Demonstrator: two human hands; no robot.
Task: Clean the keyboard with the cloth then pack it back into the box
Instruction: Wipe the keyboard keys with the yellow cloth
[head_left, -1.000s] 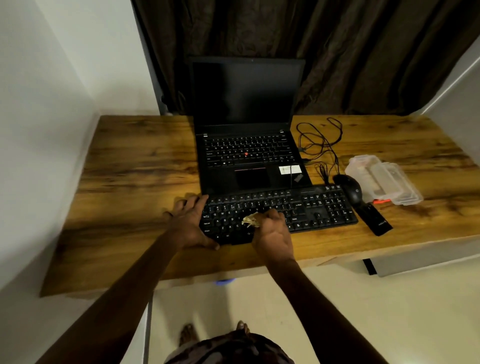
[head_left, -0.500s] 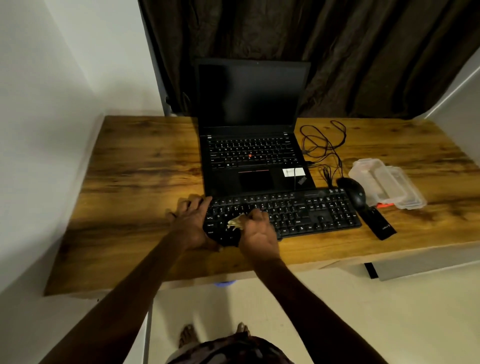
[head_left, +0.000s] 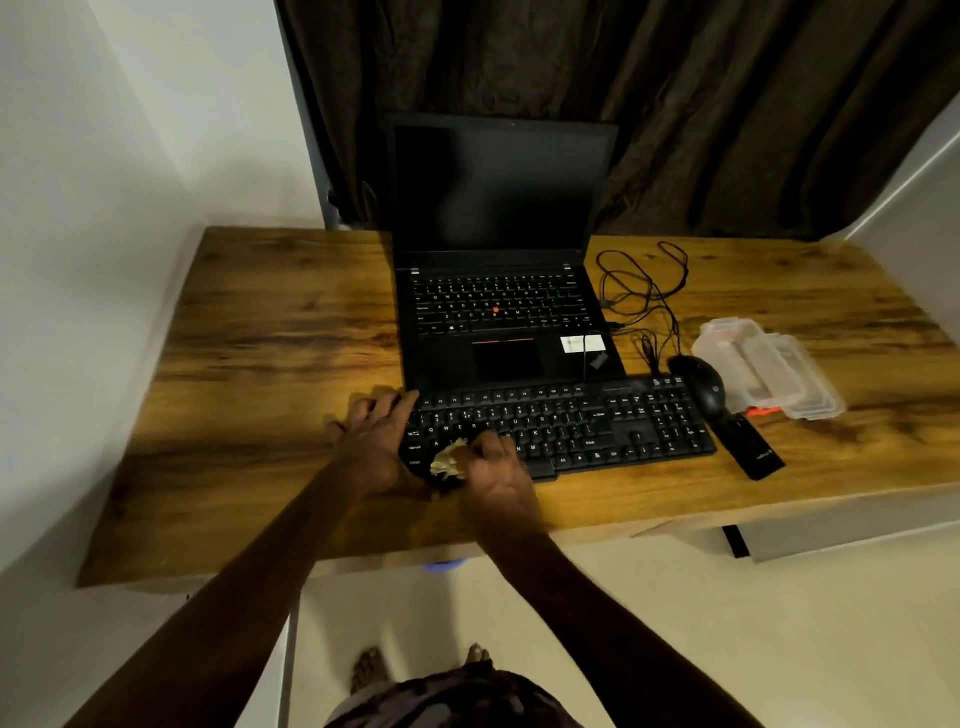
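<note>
A black full-size keyboard (head_left: 587, 423) lies along the front of the wooden desk (head_left: 270, 353), in front of an open laptop. My left hand (head_left: 376, 439) rests over the keyboard's left end with fingers spread, holding it in place. My right hand (head_left: 493, 467) grips a small crumpled yellowish cloth (head_left: 448, 462) and presses it onto the keys at the lower left of the keyboard. No keyboard box shows in view.
A black laptop (head_left: 501, 312) stands open behind the keyboard. A black mouse (head_left: 701, 387) with a tangled cable (head_left: 644, 296), a black flat device (head_left: 750, 449) and a clear plastic container (head_left: 769, 366) lie at the right. White walls close in both sides; curtains hang behind.
My right hand with the cloth has slid leftward across the keys, from near the keyboard's middle toward its left end. My left hand has stayed on the left end.
</note>
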